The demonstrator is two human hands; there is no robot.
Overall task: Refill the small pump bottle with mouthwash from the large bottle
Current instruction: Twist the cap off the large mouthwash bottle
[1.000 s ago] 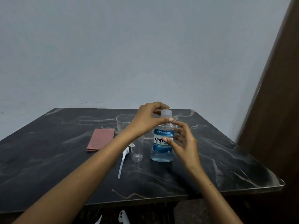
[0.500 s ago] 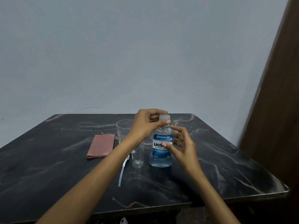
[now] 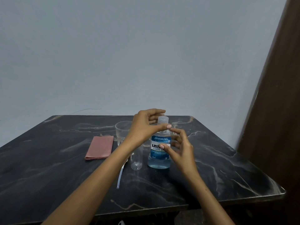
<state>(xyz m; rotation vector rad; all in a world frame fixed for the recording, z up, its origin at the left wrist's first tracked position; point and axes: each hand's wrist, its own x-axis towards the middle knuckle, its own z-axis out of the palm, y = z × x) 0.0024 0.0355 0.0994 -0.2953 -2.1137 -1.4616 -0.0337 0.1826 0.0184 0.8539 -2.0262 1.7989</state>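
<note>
Where a pale grey wall meets its far edge, one black marble table [image 3: 48,176] carries one large bottle [image 3: 159,153] mid-table, cap [image 3: 162,120] on, one small pump bottle [image 3: 136,161] touching its left, one detached pump [image 3: 120,176], one cup [image 3: 122,132] and one pink cloth [image 3: 99,149]. Left hand [image 3: 146,127] curls about the cap, contact unclear; right hand [image 3: 180,148] hovers released.

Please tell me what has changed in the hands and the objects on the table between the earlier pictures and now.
The left hand, which gripped the clear cap of the large blue mouthwash bottle, has loosened; its fingers now stand apart around the cap. The right hand stays at the label. The small clear bottle, clear cup and pink cloth have not moved.
</note>
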